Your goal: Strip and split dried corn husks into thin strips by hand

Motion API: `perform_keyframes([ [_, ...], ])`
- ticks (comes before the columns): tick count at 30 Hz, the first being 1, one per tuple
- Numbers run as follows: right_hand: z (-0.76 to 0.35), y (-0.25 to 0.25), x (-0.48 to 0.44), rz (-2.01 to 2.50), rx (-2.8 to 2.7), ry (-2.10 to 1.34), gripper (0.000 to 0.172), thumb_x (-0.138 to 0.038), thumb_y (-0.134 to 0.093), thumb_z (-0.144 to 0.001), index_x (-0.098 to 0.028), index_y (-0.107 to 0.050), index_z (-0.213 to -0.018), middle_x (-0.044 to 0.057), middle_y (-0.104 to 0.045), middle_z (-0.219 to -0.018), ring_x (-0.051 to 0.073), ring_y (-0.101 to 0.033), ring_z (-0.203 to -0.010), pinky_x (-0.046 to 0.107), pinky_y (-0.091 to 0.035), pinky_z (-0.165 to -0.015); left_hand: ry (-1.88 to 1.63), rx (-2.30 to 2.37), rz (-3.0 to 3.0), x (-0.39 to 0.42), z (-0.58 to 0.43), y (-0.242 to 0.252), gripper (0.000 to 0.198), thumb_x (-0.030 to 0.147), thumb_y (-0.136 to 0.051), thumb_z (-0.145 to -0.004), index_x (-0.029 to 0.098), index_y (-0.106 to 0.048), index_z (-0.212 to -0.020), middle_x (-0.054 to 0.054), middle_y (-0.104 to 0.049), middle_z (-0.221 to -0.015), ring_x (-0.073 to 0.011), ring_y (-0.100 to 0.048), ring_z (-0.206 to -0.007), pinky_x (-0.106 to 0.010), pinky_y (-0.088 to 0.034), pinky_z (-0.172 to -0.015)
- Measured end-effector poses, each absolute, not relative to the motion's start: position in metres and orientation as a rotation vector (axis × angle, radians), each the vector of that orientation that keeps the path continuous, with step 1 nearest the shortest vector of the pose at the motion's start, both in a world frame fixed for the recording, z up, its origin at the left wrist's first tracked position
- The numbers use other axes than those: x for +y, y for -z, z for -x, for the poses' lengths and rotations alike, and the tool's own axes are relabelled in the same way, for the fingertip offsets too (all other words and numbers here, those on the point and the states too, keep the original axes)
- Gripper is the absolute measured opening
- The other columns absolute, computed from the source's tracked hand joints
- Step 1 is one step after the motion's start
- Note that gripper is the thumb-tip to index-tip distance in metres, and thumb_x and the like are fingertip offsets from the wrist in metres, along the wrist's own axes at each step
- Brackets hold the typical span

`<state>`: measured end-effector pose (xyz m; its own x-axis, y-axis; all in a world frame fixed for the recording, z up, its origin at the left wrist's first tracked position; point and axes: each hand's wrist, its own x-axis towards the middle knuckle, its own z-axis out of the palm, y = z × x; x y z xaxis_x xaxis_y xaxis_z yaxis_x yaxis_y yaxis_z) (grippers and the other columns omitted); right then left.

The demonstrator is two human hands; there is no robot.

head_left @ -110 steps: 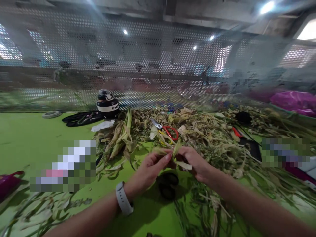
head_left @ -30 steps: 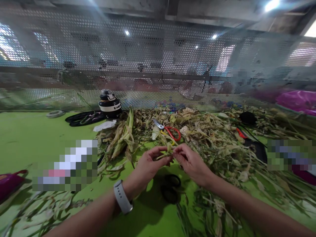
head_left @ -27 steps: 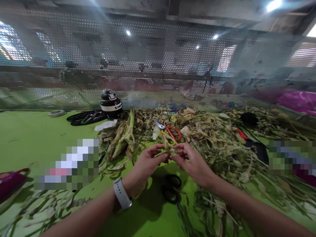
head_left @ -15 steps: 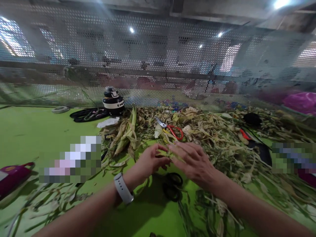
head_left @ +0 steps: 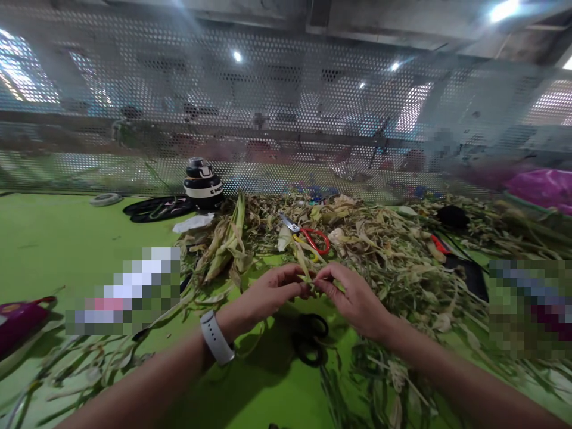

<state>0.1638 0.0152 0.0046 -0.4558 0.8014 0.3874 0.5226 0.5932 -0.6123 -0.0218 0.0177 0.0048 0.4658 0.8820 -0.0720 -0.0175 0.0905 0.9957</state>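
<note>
My left hand, with a pale band on its wrist, pinches a thin pale-green strip of dried leaf between thumb and fingers. Against it, my right hand is closed too, its thumb and forefinger on the same strip. Both hands are over the green table. Beneath them lie scissors with black handles, their blades hidden in shadow under my left hand. Just beyond my fingers, red-handled scissors rest on the heap of dried leaves.
A bundle of long leaves lies left of the heap. Behind it stands a black bottle with a white band, beside a coiled black strap. A tape roll sits farther left. A perforated screen closes off the back.
My right hand's fingers, spread and blurred before, have closed on the strip beside my left hand. The left hand has stayed nearly in place, and the view has shifted slightly.
</note>
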Motion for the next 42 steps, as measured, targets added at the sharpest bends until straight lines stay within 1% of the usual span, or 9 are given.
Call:
perform_keyframes([
  [3,-0.163,-0.005,0.015,1.046,-2.114,-0.612,0.013,-0.026,-0.047,-0.088,-0.019,-0.055,-0.082,0.002,-0.059,-0.076,0.014,-0.054,-0.070,0.026,-0.041,-0.066,-0.844,0.901,-1.214,0.014,0.016,-0.003,0.023,0.025,-0.062,-0.072,0.018,-0.062,-0.094,-0.002,-0.067,-0.076,-0.0147,-0.060,-0.074,-0.026,-0.043,-0.071],
  [8,-0.165,-0.002,0.020,1.055,-2.042,-0.798,0.013,-0.027,-0.051,-0.085,-0.017,-0.056,-0.079,0.001,-0.059,-0.074,0.013,-0.054,-0.071,0.025,-0.042,-0.067,-0.926,0.950,-1.193,0.012,0.010,0.001,0.030,0.030,-0.068,-0.068,0.016,-0.064,-0.094,-0.003,-0.067,-0.079,-0.0149,-0.059,-0.076,-0.027,-0.043,-0.074],
  [13,-0.164,0.002,0.025,1.111,-1.865,-1.057,0.021,-0.037,-0.057,-0.080,-0.016,-0.053,-0.078,-0.002,-0.053,-0.066,0.010,-0.048,-0.059,0.022,-0.039,-0.054,-0.945,0.937,-1.239,0.011,0.011,0.000,0.029,0.029,-0.065,-0.071,0.015,-0.063,-0.096,-0.004,-0.066,-0.083,-0.0159,-0.058,-0.078,-0.028,-0.043,-0.075],
  [17,-0.162,0.002,0.024,1.109,-1.739,-1.190,0.027,-0.043,-0.057,-0.079,-0.017,-0.049,-0.079,-0.004,-0.051,-0.063,0.010,-0.050,-0.057,0.022,-0.038,-0.052,-0.946,0.946,-1.312,0.007,0.011,-0.005,0.028,0.030,-0.060,-0.076,0.017,-0.060,-0.100,-0.005,-0.064,-0.092,-0.0178,-0.057,-0.087,-0.030,-0.043,-0.079],
  [21,-0.161,0.003,0.021,1.086,-1.724,-1.269,0.028,-0.045,-0.055,-0.080,-0.018,-0.046,-0.080,-0.004,-0.052,-0.061,0.012,-0.053,-0.055,0.023,-0.039,-0.051,-0.952,0.956,-1.405,0.006,0.010,0.000,0.035,0.032,-0.064,-0.073,0.016,-0.057,-0.103,-0.006,-0.063,-0.090,-0.0166,-0.056,-0.081,-0.028,-0.044,-0.074],
  [30,-0.162,0.009,0.022,1.069,-1.826,-1.099,0.021,-0.038,-0.051,-0.085,-0.018,-0.048,-0.082,-0.004,-0.051,-0.065,0.010,-0.050,-0.058,0.022,-0.038,-0.053,-0.943,1.059,-1.372,0.007,0.008,0.005,0.025,0.022,-0.056,-0.074,0.016,-0.058,-0.098,0.001,-0.055,-0.071,-0.0115,-0.049,-0.063,-0.022,-0.037,-0.057],
  [32,-0.162,0.007,0.021,1.051,-1.859,-1.107,0.020,-0.037,-0.050,-0.086,-0.018,-0.048,-0.081,-0.004,-0.049,-0.065,0.010,-0.049,-0.058,0.022,-0.037,-0.053,-0.921,1.050,-1.353,0.005,0.009,0.000,0.025,0.020,-0.054,-0.074,0.016,-0.058,-0.099,0.000,-0.058,-0.077,-0.0129,-0.051,-0.068,-0.023,-0.039,-0.061],
  [36,-0.162,0.006,0.019,1.023,-1.903,-1.053,0.018,-0.035,-0.049,-0.086,-0.017,-0.049,-0.082,-0.003,-0.047,-0.067,0.010,-0.045,-0.061,0.022,-0.036,-0.055,-0.912,0.959,-1.379,0.002,0.010,-0.005,0.028,0.018,-0.054,-0.073,0.019,-0.058,-0.101,-0.003,-0.061,-0.096,-0.0182,-0.053,-0.090,-0.028,-0.040,-0.079],
  [42,-0.162,0.010,0.021,1.026,-1.847,-1.085,0.018,-0.035,-0.050,-0.086,-0.017,-0.048,-0.082,-0.005,-0.045,-0.063,0.009,-0.042,-0.055,0.020,-0.033,-0.050,-0.951,0.962,-1.341,0.004,0.005,0.006,0.033,0.029,-0.056,-0.077,0.018,-0.054,-0.108,-0.004,-0.062,-0.088,-0.0174,-0.055,-0.082,-0.028,-0.042,-0.074],
])
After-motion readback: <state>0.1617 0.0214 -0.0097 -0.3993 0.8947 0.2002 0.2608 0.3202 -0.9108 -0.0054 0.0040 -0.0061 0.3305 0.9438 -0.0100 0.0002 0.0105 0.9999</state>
